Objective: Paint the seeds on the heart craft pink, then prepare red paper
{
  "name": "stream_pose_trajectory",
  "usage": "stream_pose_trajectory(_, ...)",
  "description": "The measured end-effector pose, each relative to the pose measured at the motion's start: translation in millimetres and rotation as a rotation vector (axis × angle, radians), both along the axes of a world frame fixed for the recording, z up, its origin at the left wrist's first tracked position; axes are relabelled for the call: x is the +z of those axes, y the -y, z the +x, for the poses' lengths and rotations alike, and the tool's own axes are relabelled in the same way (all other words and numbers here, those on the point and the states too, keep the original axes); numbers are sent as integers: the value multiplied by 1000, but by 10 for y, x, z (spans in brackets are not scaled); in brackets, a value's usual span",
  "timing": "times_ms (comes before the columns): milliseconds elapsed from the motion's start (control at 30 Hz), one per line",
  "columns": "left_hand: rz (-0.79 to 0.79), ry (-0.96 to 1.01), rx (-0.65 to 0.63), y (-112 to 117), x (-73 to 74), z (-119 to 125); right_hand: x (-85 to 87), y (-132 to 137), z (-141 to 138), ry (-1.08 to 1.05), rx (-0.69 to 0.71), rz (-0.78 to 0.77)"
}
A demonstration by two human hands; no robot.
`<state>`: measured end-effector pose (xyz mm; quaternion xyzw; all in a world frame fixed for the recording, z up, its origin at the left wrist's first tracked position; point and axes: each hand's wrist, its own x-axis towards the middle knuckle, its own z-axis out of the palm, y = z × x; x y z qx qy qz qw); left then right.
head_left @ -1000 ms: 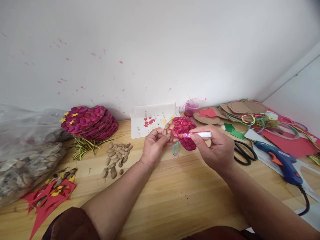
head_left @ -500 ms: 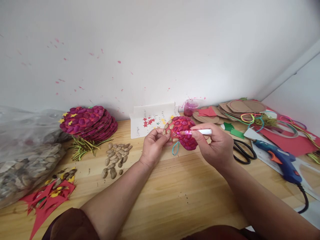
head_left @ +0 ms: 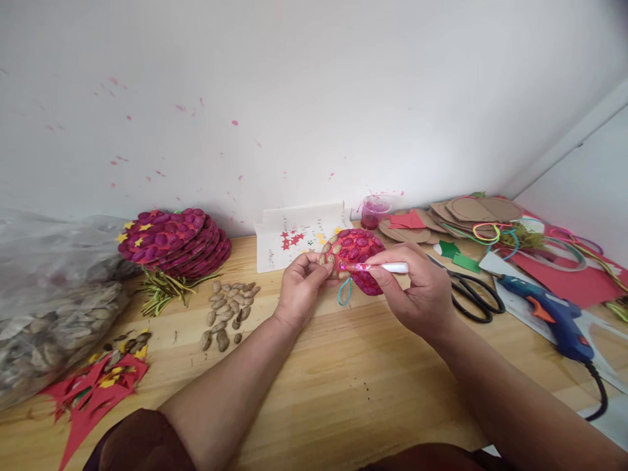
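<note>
Holding a partly painted peanut disc (head_left: 360,243) over the wooden table (head_left: 333,379), we pinch its bare-shelled left edge with our left hand (head_left: 303,288). Our right hand (head_left: 417,288) pinches a white-handled paintbrush (head_left: 395,267), its pink tip at the disc's face. Beyond are star-strewn paper (head_left: 267,239) and a pink-stained cup (head_left: 371,219); loose peanuts (head_left: 222,307) lie left, scissors (head_left: 488,315) right.

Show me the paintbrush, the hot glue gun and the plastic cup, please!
Paintbrush (head_left: 395,267): head view, on its white handle.
Hot glue gun (head_left: 563,322): head view, on its blue body.
Plastic cup (head_left: 375,209): head view, on its pink-stained wall.
</note>
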<state>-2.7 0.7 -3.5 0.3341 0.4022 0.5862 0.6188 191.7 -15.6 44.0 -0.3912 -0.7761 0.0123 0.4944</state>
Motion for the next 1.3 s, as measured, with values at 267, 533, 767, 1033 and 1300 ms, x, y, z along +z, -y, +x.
stream_pose_trajectory(267,2,13,2,-5,1,-2,-14,0,21,-29,-41,8)
stream_pose_trajectory(533,-5,6,-5,-3,2,4,-14,-8,23,-30,-44,3)
stream_pose_trajectory(767,-6,-3,-6,-1,8,2,-18,-15,13,14,-40,21)
stream_pose_trajectory(1033,1,-6,1,-7,-23,2,-16,-6,12,8,-49,7)
stream_pose_trajectory(1300,10,-9,80,-7,-24,29,169,-183,159,-244,-162,-49)
